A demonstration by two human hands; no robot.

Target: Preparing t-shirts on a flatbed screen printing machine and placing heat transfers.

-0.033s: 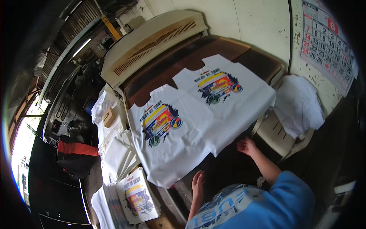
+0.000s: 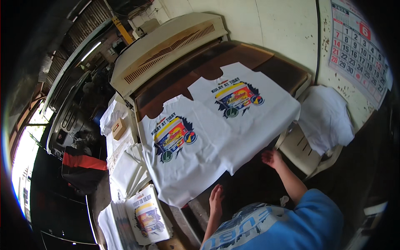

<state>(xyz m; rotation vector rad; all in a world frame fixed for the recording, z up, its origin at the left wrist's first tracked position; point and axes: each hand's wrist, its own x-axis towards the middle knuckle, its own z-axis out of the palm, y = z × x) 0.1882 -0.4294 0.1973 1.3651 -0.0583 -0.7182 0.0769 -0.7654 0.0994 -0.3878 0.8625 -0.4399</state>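
Two white sleeveless shirt panels lie side by side on a brown flat press bed (image 2: 254, 54). The left panel (image 2: 187, 171) and the right panel (image 2: 258, 125) each carry a colourful printed picture, and their lower ends hang over the bed's front edge. My left hand (image 2: 216, 201) is just below the left panel's hem, fingers stretched and holding nothing. Close to the right panel's lower edge, my right hand (image 2: 271, 158) is empty, its fingers apart and slightly bent. Neither hand appears to touch the cloth.
A large beige press hood (image 2: 166, 50) rises behind the bed. On the right, white cloth (image 2: 327, 118) drapes over a plastic chair (image 2: 298, 152). To the left are stacked printed sheets (image 2: 149, 216), folded white cloth (image 2: 127, 168) and a small cardboard box (image 2: 119, 128). A calendar (image 2: 358, 54) hangs on the wall.
My right hand has shifted slightly to the right. The shirt panels lie as before, and the whole view has moved only a little.
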